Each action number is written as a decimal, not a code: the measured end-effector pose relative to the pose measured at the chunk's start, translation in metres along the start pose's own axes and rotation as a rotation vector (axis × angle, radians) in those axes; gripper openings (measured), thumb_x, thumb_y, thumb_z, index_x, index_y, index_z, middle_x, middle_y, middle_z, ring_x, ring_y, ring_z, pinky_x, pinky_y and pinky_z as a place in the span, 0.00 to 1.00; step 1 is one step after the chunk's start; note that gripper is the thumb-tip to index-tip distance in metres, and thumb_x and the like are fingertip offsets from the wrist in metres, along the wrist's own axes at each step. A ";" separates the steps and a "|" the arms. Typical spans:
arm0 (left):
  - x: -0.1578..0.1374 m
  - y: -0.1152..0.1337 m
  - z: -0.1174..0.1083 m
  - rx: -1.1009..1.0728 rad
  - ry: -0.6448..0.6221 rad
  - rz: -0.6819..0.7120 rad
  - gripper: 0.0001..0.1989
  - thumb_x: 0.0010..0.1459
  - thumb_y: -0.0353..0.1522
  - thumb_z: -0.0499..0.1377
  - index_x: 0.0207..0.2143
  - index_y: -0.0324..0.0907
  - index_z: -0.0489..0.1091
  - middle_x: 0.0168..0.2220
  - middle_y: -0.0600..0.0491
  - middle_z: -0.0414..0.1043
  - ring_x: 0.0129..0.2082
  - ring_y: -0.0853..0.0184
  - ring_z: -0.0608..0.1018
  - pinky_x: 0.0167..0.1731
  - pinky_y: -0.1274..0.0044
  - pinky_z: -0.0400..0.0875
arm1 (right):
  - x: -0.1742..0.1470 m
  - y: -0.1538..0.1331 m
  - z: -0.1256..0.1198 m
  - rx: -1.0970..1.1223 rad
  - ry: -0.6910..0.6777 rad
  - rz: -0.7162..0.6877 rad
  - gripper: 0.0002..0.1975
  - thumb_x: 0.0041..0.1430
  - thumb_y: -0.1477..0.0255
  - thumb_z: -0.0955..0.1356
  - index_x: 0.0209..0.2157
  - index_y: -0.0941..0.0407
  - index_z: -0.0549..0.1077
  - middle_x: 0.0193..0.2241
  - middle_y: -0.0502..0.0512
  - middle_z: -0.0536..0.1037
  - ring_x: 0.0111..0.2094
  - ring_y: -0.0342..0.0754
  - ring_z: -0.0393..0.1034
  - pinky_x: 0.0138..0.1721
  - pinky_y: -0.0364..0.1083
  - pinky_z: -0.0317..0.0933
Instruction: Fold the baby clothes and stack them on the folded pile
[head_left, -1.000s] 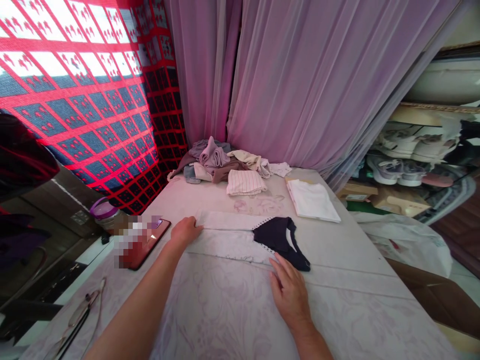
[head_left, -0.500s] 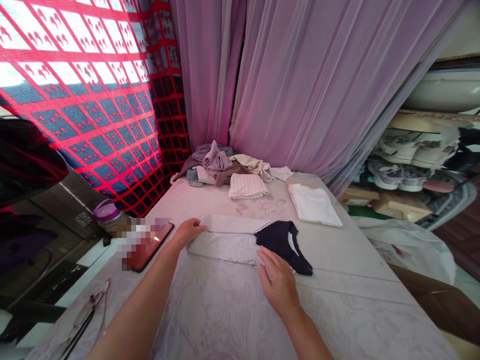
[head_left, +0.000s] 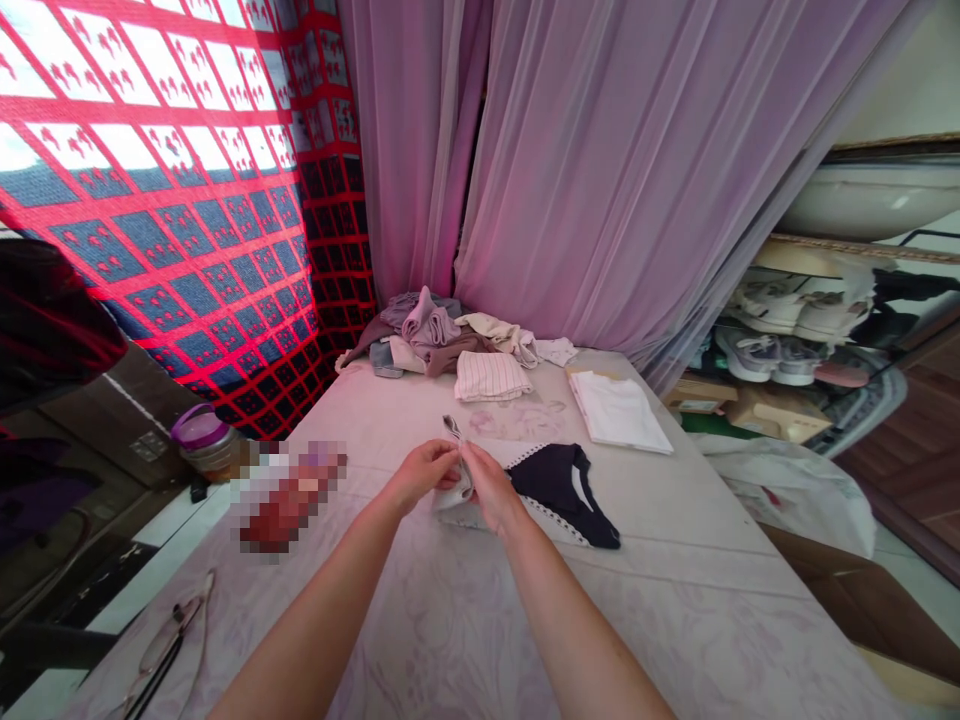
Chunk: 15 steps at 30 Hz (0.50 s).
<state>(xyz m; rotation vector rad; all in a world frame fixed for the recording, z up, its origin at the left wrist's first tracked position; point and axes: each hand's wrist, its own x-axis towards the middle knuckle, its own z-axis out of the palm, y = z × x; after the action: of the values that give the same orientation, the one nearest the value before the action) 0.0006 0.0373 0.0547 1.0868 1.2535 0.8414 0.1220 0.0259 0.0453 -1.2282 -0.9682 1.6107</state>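
Note:
A pale grey garment (head_left: 459, 516) lies folded in a long strip in front of me, its left end lifted and partly hidden by my hands. My left hand (head_left: 421, 478) pinches the raised end from the left. From the right, my right hand (head_left: 487, 485) closes on the same cloth, their fingertips nearly touching. Navy underpants (head_left: 551, 485) lie flat at the strip's right end, a white dotted trim along the border between the two; whether they are joined I cannot tell.
Rumpled clothes (head_left: 431, 335) are heaped at the back, a striped folded cloth (head_left: 493, 377) in front of them. A white folded garment (head_left: 622, 412) lies back right. At left are a blurred red object (head_left: 289, 510), glasses (head_left: 161, 645) and a purple-lidded jar (head_left: 202, 440).
The left end of the grey garment has been lifted and brought rightward. My right hand has left the underpants and moved left to join my left hand, which has shifted right.

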 end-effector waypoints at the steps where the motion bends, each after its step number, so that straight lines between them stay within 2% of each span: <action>1: 0.000 0.000 0.003 -0.047 -0.026 -0.014 0.15 0.50 0.40 0.62 0.38 0.41 0.70 0.33 0.53 0.74 0.30 0.71 0.76 0.33 0.79 0.71 | 0.002 0.001 -0.004 -0.022 0.031 -0.006 0.23 0.51 0.54 0.67 0.45 0.54 0.72 0.33 0.51 0.77 0.26 0.42 0.69 0.22 0.39 0.59; 3: -0.001 0.000 0.007 -0.112 -0.034 -0.026 0.14 0.52 0.36 0.61 0.42 0.41 0.70 0.39 0.51 0.75 0.32 0.71 0.77 0.35 0.77 0.72 | 0.009 0.006 -0.011 -0.048 0.092 -0.015 0.22 0.47 0.58 0.69 0.42 0.55 0.73 0.30 0.51 0.77 0.26 0.43 0.69 0.23 0.39 0.59; 8: 0.000 -0.002 -0.002 -0.031 0.161 0.099 0.16 0.51 0.32 0.59 0.45 0.43 0.68 0.49 0.48 0.70 0.30 0.73 0.77 0.31 0.78 0.72 | 0.023 0.005 -0.039 -0.089 0.185 -0.027 0.14 0.44 0.64 0.69 0.33 0.58 0.73 0.22 0.49 0.76 0.25 0.45 0.69 0.24 0.41 0.60; 12: -0.001 -0.014 -0.013 0.036 0.165 0.093 0.16 0.48 0.34 0.60 0.42 0.43 0.70 0.46 0.49 0.71 0.33 0.70 0.77 0.33 0.76 0.71 | 0.021 -0.015 -0.079 -0.136 0.193 -0.065 0.13 0.43 0.68 0.69 0.33 0.58 0.74 0.22 0.49 0.77 0.24 0.45 0.70 0.24 0.41 0.60; 15: 0.000 -0.027 -0.011 0.070 0.148 0.046 0.17 0.47 0.36 0.61 0.41 0.43 0.71 0.44 0.49 0.72 0.35 0.68 0.76 0.34 0.76 0.71 | 0.014 -0.026 -0.113 -0.213 0.208 -0.072 0.13 0.41 0.71 0.69 0.33 0.58 0.74 0.24 0.50 0.78 0.24 0.45 0.70 0.24 0.40 0.61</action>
<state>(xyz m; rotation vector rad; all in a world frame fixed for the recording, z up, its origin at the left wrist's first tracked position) -0.0121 0.0307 0.0289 1.1296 1.3943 0.9327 0.2345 0.0561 0.0417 -1.4567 -1.0570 1.3197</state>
